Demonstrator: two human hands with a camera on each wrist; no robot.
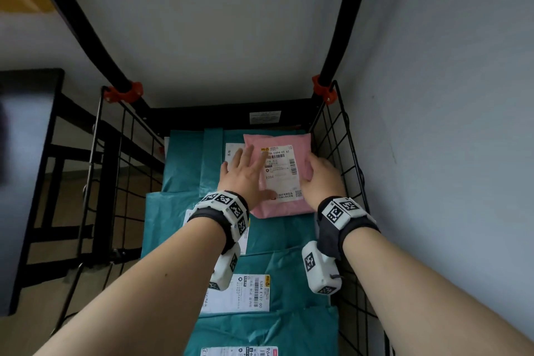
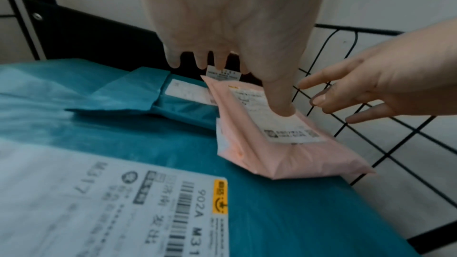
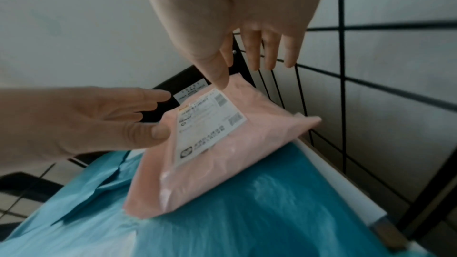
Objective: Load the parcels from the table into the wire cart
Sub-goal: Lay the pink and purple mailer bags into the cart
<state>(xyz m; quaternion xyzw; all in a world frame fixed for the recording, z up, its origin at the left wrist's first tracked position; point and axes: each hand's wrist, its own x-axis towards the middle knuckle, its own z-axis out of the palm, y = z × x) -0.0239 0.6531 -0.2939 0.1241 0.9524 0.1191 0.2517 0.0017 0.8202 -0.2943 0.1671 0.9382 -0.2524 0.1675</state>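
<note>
Head view: pink parcel [image 1: 284, 173] lies on teal parcels [image 1: 179, 211] at the wire cart's [image 1: 344, 136] far right corner. Left hand [image 1: 245, 176] and right hand [image 1: 322, 179], fingers spread, steady it flat for stacking.

Head view steeply downward into the wire cart [image 1: 344, 136]; both wrist views close, low, sharing the pink parcel [image 2: 284, 144].

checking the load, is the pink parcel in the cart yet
In. The pink parcel lies on teal parcels inside the wire cart.
</note>
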